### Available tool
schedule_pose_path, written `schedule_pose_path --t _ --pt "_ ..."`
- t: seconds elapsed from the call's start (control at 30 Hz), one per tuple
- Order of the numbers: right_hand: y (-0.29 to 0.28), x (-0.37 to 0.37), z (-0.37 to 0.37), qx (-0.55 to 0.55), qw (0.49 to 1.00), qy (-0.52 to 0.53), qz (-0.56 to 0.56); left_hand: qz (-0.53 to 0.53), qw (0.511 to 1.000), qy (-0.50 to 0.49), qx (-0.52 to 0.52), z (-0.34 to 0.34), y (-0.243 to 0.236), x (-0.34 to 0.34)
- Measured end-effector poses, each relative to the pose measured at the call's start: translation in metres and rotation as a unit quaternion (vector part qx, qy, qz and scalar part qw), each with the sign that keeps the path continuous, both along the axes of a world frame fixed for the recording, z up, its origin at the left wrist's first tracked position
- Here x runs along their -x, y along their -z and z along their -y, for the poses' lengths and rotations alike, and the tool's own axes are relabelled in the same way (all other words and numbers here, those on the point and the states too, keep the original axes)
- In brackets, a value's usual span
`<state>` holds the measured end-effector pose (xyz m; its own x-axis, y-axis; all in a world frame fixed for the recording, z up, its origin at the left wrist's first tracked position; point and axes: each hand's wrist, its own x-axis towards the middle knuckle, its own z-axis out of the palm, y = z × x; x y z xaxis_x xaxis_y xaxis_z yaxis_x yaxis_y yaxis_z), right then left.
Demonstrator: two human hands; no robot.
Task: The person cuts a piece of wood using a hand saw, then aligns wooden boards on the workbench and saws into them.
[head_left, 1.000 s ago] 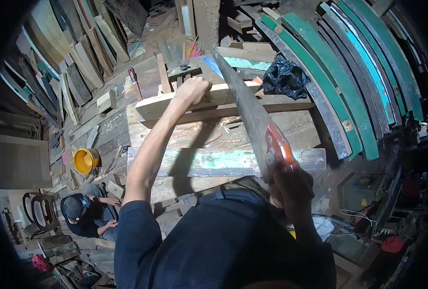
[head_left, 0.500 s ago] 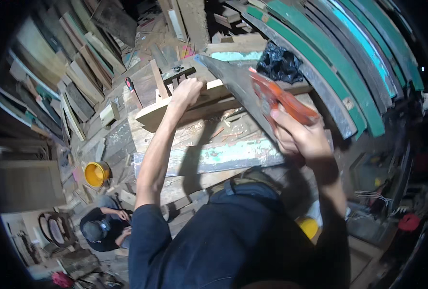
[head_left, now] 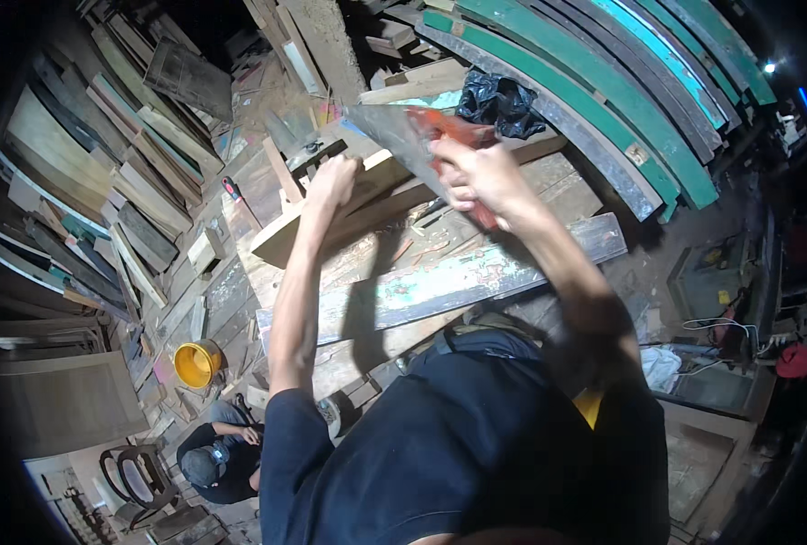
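Observation:
My right hand (head_left: 485, 186) is wrapped round the orange-red handle of a handsaw (head_left: 392, 136). Its broad grey blade slants up and to the left, slightly blurred, over the far part of a pale wooden board (head_left: 281, 238). I cannot tell whether its teeth touch the wood. My left hand (head_left: 332, 184) is closed over the board's upper edge, to the left of the blade, with the fingertips hidden. The board lies at a slant across the low work surface, and wood scraps lie in front of it.
A plank with flaking turquoise paint (head_left: 421, 286) lies nearest my body. Beyond the saw sits a black plastic bag (head_left: 501, 104) beside long green boards (head_left: 567, 77). A red-handled tool (head_left: 232, 189) lies left. A yellow bucket (head_left: 197, 364) and a seated person (head_left: 208, 465) are lower left.
My right hand and the saw have moved away from my body and to the left. My left hand stays on the board, while the whole view has shifted somewhat.

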<state>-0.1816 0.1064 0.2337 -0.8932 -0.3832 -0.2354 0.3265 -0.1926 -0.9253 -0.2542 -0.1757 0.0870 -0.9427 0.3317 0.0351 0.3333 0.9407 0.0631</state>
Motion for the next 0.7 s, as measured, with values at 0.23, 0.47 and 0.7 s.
schedule_pose_path --t 0.23,0.47,0.7 --pt "-0.023 0.026 0.017 -0.050 0.998 -0.030 -0.038 -0.037 0.999 0.031 0.025 0.016 0.017 0.015" --pt "-0.036 -0.032 -0.011 -0.032 0.995 -0.083 -0.045 -0.029 0.998 0.038 -0.042 0.018 0.011 0.020" --pt "-0.033 -0.056 -0.038 -0.013 1.000 -0.005 0.016 -0.055 0.998 0.028 -0.031 0.001 0.002 0.003"
